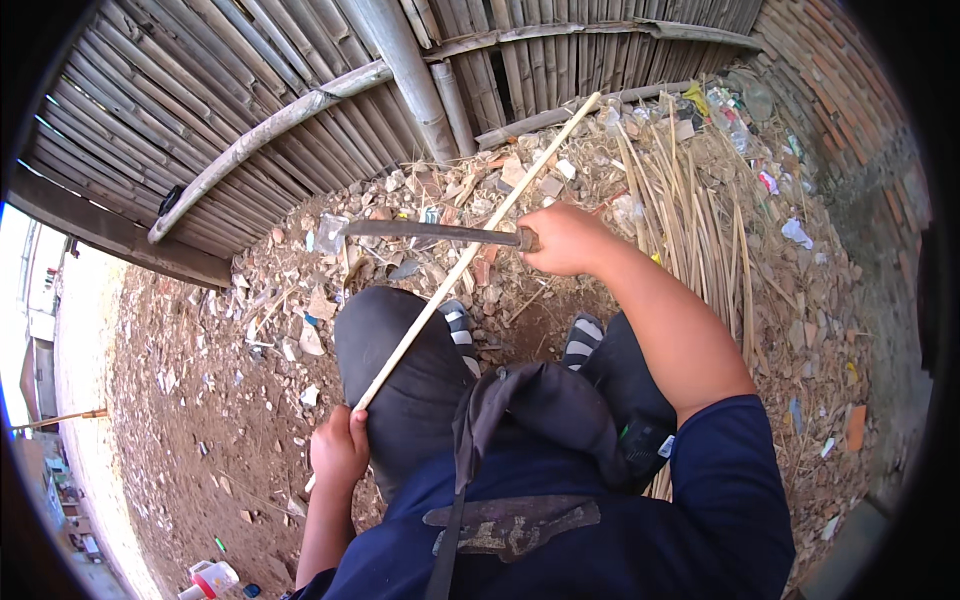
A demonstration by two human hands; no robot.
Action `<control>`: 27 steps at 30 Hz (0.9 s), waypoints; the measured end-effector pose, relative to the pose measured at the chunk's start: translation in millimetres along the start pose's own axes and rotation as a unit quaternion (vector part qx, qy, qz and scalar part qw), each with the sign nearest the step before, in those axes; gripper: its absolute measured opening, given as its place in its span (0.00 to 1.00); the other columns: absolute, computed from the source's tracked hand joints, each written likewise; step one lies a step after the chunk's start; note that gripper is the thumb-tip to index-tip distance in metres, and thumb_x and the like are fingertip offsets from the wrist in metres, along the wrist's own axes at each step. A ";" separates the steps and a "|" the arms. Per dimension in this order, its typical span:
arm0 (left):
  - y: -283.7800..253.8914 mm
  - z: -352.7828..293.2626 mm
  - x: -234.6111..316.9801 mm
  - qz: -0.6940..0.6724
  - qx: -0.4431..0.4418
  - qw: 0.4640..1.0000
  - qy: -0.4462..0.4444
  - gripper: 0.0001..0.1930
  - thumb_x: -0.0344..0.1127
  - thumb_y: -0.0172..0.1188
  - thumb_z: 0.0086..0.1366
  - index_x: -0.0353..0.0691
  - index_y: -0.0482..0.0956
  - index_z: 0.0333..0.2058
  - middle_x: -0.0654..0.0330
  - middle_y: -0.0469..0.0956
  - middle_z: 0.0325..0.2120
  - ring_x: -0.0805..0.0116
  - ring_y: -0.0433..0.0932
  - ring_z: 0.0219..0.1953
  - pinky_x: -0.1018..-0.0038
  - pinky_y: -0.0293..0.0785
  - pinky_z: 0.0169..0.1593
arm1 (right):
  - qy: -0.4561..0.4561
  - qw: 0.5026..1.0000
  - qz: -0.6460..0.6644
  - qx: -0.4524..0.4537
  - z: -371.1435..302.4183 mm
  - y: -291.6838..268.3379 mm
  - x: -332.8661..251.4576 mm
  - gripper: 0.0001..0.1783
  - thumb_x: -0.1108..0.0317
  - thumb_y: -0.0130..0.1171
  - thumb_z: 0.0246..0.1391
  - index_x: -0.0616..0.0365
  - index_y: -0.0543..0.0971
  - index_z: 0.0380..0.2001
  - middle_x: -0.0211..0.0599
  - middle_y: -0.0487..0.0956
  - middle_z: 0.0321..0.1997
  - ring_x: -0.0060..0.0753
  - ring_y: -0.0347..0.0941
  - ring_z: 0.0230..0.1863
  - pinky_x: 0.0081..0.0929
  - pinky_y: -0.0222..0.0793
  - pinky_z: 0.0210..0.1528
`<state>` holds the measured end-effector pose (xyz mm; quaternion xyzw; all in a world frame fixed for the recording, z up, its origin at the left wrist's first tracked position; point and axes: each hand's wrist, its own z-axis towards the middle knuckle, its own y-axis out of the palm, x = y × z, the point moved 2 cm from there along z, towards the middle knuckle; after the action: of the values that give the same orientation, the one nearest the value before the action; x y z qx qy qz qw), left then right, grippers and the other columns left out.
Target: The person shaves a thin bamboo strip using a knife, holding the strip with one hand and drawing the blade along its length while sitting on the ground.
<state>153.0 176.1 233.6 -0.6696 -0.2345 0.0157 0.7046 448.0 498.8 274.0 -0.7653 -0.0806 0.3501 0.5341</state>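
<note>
My right hand [562,238] is closed round the handle of a long knife [425,231], its dark blade pointing left. The blade crosses a pale, thin bamboo strip [490,232] and seems to rest on it. That strip slants from my left hand up to the far right, passing over my left thigh. Near its lower end, my left hand [339,446] grips the strip between thumb and fingers beside my left knee. To the right of my right hand lies a loose bundle of similar strips [690,215] on the ground.
A bamboo wall [250,90] with a thick post [410,80] stands ahead. A brick wall [840,90] rises at the right. Rubble and litter cover the dirt ground [200,400]. At the lower left lies a white and red container [210,578].
</note>
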 end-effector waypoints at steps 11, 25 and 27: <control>-3.3 0.0 0.1 0.007 -0.017 1.000 -0.013 0.21 0.49 0.51 0.73 0.38 0.70 0.26 0.42 0.75 0.18 0.35 0.76 0.23 0.45 0.69 0.28 | 0.032 0.998 0.040 -0.040 14.4 1.5 13.8 0.19 0.57 0.66 0.48 0.57 0.82 0.39 0.50 0.83 0.36 0.52 0.80 0.41 0.43 0.75 0.46; -0.3 5.4 1.1 -0.021 -0.016 1.000 -0.001 0.21 0.48 0.52 0.73 0.38 0.69 0.25 0.43 0.74 0.17 0.36 0.76 0.22 0.48 0.69 0.26 | -0.055 0.998 0.026 -0.023 14.0 14.2 8.5 0.13 0.60 0.63 0.44 0.57 0.82 0.31 0.47 0.82 0.28 0.51 0.79 0.33 0.43 0.73 0.38; 0.5 6.6 4.8 -0.011 -0.003 1.000 0.002 0.21 0.48 0.53 0.73 0.38 0.69 0.25 0.43 0.74 0.17 0.37 0.76 0.21 0.47 0.69 0.26 | -0.011 0.997 0.066 -0.041 33.7 16.7 36.1 0.13 0.61 0.63 0.43 0.58 0.81 0.30 0.48 0.82 0.28 0.53 0.79 0.32 0.44 0.74 0.38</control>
<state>155.2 184.0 234.5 -0.6692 -0.2409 0.0062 0.7030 449.6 535.5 237.0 -0.7861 -0.0502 0.3898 0.4771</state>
